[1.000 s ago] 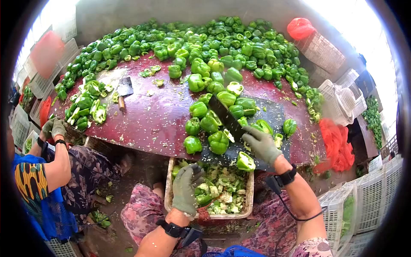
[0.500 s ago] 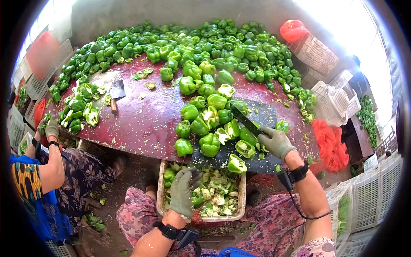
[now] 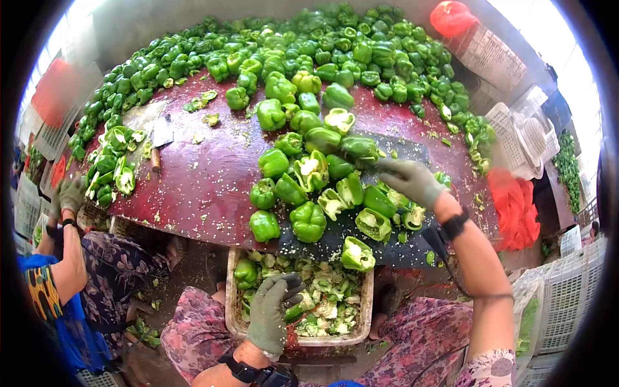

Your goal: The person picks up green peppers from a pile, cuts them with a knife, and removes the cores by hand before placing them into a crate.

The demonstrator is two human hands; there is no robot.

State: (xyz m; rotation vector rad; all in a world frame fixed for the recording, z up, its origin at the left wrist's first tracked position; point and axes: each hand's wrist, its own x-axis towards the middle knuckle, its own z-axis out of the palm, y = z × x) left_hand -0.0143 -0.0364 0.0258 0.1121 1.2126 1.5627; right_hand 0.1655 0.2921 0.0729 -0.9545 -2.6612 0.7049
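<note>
My right hand (image 3: 412, 182), in a grey-green glove, is closed on a knife (image 3: 366, 164) whose dark blade is blurred beside the whole green peppers. Below it, cut peppers, including a halved pepper (image 3: 373, 224), lie on a dark board (image 3: 412, 248). Another cut pepper (image 3: 357, 253) rests at the board's front edge. My left hand (image 3: 267, 319), gloved too, hovers over a crate (image 3: 366, 316) of pepper cores and scraps. Its fingers are stretched to the right, with nothing visible in them. Whole peppers (image 3: 308, 222) cluster left of the board.
A large heap of green peppers (image 3: 361, 51) lines the back of the red table (image 3: 187, 193). A cleaver (image 3: 162, 133) lies near cut peppers at the left. A co-worker's gloved hands (image 3: 69, 193) are at the far left. Red netting (image 3: 516, 209) and plastic crates (image 3: 561, 303) stand right.
My right hand and the knife have moved toward the whole peppers, the blade now blurred. My left hand stays over the crate. The whole view has shifted slightly.
</note>
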